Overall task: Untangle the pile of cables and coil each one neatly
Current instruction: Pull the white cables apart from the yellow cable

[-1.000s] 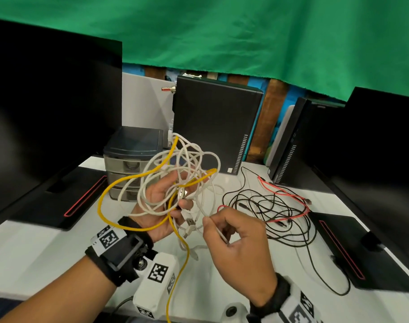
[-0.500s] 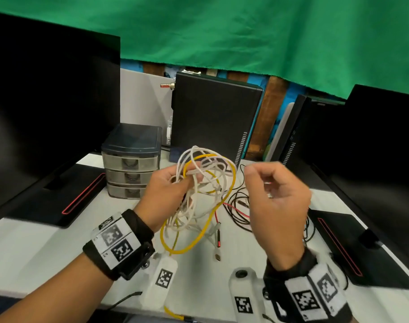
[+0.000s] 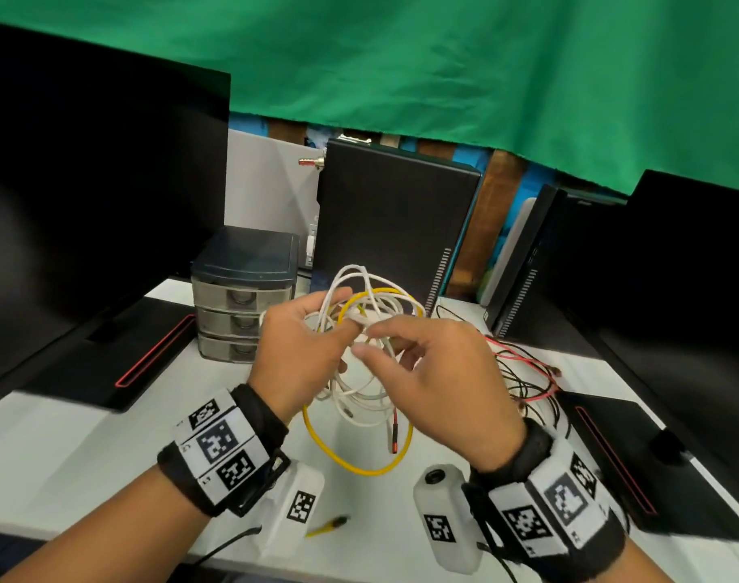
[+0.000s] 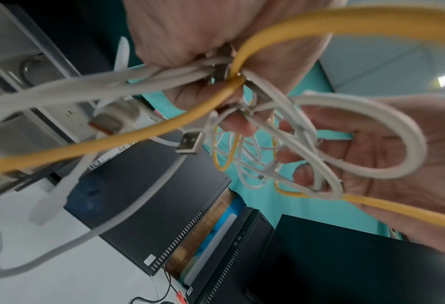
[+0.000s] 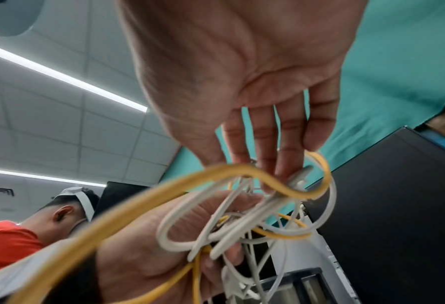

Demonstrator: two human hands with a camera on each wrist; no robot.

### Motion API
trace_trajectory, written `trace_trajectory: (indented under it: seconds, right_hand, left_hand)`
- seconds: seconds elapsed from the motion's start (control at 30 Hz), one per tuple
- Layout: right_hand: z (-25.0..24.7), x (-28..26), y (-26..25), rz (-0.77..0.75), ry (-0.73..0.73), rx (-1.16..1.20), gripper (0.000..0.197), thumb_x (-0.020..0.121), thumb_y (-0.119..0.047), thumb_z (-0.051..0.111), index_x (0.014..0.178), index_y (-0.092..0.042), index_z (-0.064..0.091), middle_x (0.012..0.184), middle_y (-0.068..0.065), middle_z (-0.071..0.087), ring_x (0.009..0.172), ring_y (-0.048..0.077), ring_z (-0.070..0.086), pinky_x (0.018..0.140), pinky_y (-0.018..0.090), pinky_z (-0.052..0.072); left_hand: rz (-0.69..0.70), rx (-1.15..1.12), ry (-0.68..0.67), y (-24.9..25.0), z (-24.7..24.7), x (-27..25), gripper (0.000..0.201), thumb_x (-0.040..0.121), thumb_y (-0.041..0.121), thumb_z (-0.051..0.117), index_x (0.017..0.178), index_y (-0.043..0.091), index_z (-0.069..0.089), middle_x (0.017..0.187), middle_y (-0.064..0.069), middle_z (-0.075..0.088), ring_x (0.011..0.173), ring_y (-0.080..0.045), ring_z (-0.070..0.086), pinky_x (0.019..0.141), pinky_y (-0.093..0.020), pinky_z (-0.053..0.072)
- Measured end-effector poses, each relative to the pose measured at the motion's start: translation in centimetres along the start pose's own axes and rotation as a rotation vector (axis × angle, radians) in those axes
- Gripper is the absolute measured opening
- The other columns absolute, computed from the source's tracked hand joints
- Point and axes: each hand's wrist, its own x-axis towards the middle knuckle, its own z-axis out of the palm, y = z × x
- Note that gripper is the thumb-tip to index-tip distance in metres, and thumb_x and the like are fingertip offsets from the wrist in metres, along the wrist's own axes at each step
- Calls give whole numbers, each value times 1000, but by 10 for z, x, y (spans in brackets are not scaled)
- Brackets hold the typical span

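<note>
A tangle of white cables point(image 3: 359, 393) and one yellow cable point(image 3: 359, 469) hangs above the table. My left hand point(image 3: 338, 317) grips the bundle from the left, knuckles up. In the left wrist view its fingers curl round the white strands point(image 4: 164, 76) and the yellow cable point(image 4: 138, 133); a USB plug point(image 4: 190, 143) dangles free. My right hand point(image 3: 369, 340) meets the bundle from the right and pinches a white cable. In the right wrist view its fingertips point(image 5: 281, 174) sit on a white plug. A second tangle of red and black cables point(image 3: 523, 372) lies on the table at the right.
A grey drawer unit point(image 3: 243, 296) and a black computer case point(image 3: 393, 229) stand behind the hands. Monitors point(image 3: 85, 183) point(image 3: 674, 288) flank the white table point(image 3: 64, 435), their bases lying on it. A loose yellow cable end point(image 3: 329, 525) lies near the front edge.
My left hand turned knuckles-up with the bundle. My right hand let go of a strand, lifted to the right, then came back left and took hold of a white cable.
</note>
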Motion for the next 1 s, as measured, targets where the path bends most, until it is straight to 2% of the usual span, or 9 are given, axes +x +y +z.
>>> trace_trajectory:
  seconds: [0.1, 0.23, 0.43, 0.53, 0.63, 0.73, 0.83, 0.9, 1.0]
  right_hand:
    - [4, 5, 11, 61, 131, 73, 30, 84, -53, 60, 102, -33, 73, 82, -16, 72, 70, 6, 67, 69, 38, 57]
    - [7, 6, 19, 12, 85, -36, 25, 87, -38, 64, 112, -38, 59, 97, -13, 71, 81, 10, 68, 72, 40, 56]
    - [15, 20, 31, 79, 249, -218, 24, 91, -38, 66, 79, -25, 50, 64, -6, 59, 55, 18, 56, 49, 29, 41]
    - [15, 26, 38, 64, 241, -286, 18, 94, -34, 61, 81, -23, 55, 68, -5, 59, 59, 19, 56, 52, 32, 46]
    - [8, 35, 40, -27, 364, -259, 12, 96, -25, 59, 87, -19, 63, 74, -4, 59, 62, 18, 56, 55, 39, 50]
    - [-13, 53, 39, -37, 489, -18, 11, 95, -22, 61, 88, -16, 67, 73, -2, 63, 64, 16, 59, 61, 40, 53]
    - [-44, 85, 45, 63, 564, 210, 8, 89, -27, 67, 82, -24, 70, 69, -3, 66, 61, 12, 60, 63, 44, 57]
    - [-68, 104, 50, 103, 567, 252, 10, 83, -34, 71, 75, -27, 71, 68, 0, 68, 59, 11, 58, 62, 47, 57]
    - [-98, 123, 50, 87, 524, 87, 14, 82, -37, 69, 78, -24, 74, 71, 3, 68, 62, 6, 54, 65, 30, 50]
  left_hand:
    - [-9, 20, 4, 2, -2, 0, 32, 85, 9, 76, 112, 26, 74, 74, 2, 72, 47, -15, 60, 43, -23, 47]
    - [-35, 25, -16, 3, -4, 4, 29, 85, 7, 75, 106, 26, 75, 83, 1, 75, 51, -10, 62, 45, -24, 51]
    - [-110, 75, -159, -3, -3, 3, 21, 84, 4, 73, 97, 19, 80, 82, -4, 77, 60, -20, 63, 47, -28, 52]
    - [-174, 115, -179, -10, -4, 7, 14, 83, 6, 75, 88, 18, 80, 84, -13, 75, 57, -24, 60, 48, -30, 53]
    - [-254, 130, -199, -21, -7, 12, 7, 81, 5, 78, 83, 11, 79, 79, -21, 72, 49, -18, 56, 44, -24, 48]
    - [-318, 178, -238, -37, -10, 13, 4, 79, 5, 79, 83, 7, 78, 69, -10, 67, 46, -14, 53, 44, -23, 46]
    - [-335, 277, -250, -57, -15, 16, 12, 83, 7, 77, 73, 14, 78, 61, 3, 66, 49, -7, 56, 51, -21, 47]
    - [-355, 311, -250, -64, -19, 19, 15, 87, 9, 74, 73, 13, 78, 58, 2, 65, 44, -7, 55, 48, -21, 46]
    - [-422, 206, -250, -59, -25, 27, 14, 89, 14, 74, 78, 6, 79, 66, -12, 66, 39, -14, 51, 42, -22, 44]
